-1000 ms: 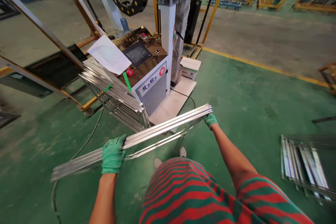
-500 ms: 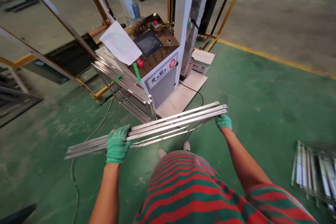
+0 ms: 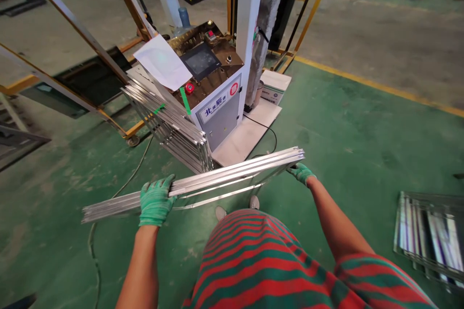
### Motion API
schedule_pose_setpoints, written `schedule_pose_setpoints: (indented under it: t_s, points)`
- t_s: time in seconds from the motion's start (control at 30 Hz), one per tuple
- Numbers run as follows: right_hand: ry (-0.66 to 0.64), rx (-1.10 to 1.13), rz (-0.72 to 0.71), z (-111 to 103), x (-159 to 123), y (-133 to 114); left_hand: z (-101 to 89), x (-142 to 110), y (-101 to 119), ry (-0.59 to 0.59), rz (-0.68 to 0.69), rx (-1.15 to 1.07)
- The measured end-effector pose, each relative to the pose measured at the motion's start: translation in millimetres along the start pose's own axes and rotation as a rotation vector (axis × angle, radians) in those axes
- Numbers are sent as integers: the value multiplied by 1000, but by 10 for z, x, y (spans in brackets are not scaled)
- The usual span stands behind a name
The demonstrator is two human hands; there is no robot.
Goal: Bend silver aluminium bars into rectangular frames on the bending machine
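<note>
A stack of thin silver metal frames [image 3: 224, 175] hangs level in front of my body, above the green floor. My left hand [image 3: 155, 201], in a green glove, is wrapped round the stack's top rail toward its left end. At the right end, my right hand [image 3: 300, 173], also gloved, grips the underside of the same rail. The frames' lower bars dangle below the rail, just above my shoes.
A white control cabinet [image 3: 217, 106] with a screen, red buttons and a sheet of paper [image 3: 162, 62] stands ahead. More metal frames [image 3: 170, 125] lean on its left side. Another frame stack [image 3: 429, 234] lies on the floor at right. A cable [image 3: 119, 188] runs along the floor.
The stack has shifted a little left and right as I carry it, and the view has swung slightly. Both hands keep the same grip.
</note>
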State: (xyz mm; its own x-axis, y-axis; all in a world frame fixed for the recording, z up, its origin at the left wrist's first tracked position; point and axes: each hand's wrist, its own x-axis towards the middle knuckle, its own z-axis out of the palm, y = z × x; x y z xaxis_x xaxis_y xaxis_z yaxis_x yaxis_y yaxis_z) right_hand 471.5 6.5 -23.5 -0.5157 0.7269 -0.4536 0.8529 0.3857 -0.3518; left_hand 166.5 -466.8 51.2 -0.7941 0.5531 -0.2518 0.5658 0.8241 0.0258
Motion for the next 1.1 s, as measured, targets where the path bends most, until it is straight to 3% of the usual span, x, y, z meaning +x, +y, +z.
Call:
schedule_pose_setpoints:
  t_s: [0.3, 0.53, 0.73, 0.9, 1.1]
  points:
    - [201, -48, 72, 204, -35, 0, 64, 52, -20, 28, 42, 34]
    - [226, -67, 116, 295, -37, 96, -43, 37, 46, -25, 95, 56]
    - [264, 5, 92, 339, 135, 202, -63, 213, 44, -105, 187, -151]
    - [208, 74, 59, 338, 202, 270, -98, 312, 60, -233, 66, -339]
    - [172, 135, 38, 338, 88, 381, -198, 284, 65, -199, -104, -350]
